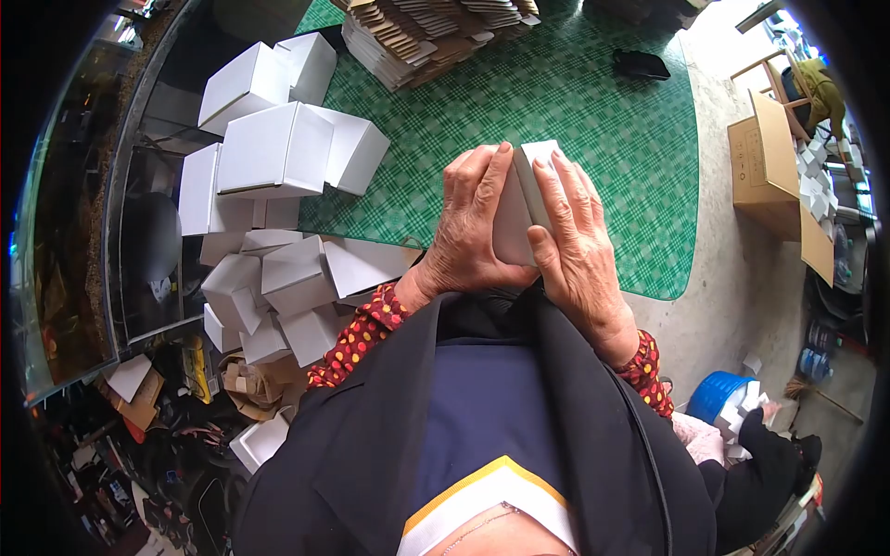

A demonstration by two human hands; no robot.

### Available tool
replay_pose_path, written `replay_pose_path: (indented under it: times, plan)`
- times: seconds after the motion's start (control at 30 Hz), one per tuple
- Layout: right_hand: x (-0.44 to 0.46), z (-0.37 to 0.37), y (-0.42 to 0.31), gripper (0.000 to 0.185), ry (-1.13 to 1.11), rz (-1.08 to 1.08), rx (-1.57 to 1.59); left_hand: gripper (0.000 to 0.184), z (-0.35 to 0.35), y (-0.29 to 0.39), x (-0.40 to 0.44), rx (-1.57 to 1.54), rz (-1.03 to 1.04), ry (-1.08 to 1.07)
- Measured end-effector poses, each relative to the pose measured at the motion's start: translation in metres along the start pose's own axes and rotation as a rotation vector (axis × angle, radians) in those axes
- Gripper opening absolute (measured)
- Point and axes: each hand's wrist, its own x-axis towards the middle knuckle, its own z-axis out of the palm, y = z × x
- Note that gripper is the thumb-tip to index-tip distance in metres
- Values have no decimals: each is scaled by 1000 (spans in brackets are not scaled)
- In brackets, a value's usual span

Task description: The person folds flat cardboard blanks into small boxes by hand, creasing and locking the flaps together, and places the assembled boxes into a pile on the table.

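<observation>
A small white cardboard box (512, 221) is between my two hands, close to my body at the near edge of the table. My left hand (466, 221) wraps its left side, with the thumb side toward the box's front. My right hand (579, 248) lies along the other side, fingers pointing away from me and pressed on the box. A grey edge runs along the box between the hands, and a white part shows at its far end. My palms hide much of the box.
White boxes (273, 148) are piled at the left, some on the table's edge and several below it. Stacked flat cardboard pieces (399, 42) lie at the back of the green checked table (556, 88), with a black object (641, 64) at its far right. An open brown carton (765, 167) and a blue tub (716, 397) stand at right.
</observation>
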Motion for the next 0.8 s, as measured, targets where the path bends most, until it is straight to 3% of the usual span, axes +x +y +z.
replay_pose_path:
  times: [0.4,0.7,0.77,0.8]
  plan:
    - [6,-6,-5,72,-77,-144,-129,117,0,-1,-10,-83,-46,-43]
    - [9,7,-9,87,-138,-97,-193,118,6,-12,-18,-107,-93,-8]
    - [9,6,-6,89,-161,-112,-192,118,-1,-8,-19,-122,-119,-15]
    - [8,5,-2,87,-151,-99,-5,118,-9,-6,-19,-119,-121,-24]
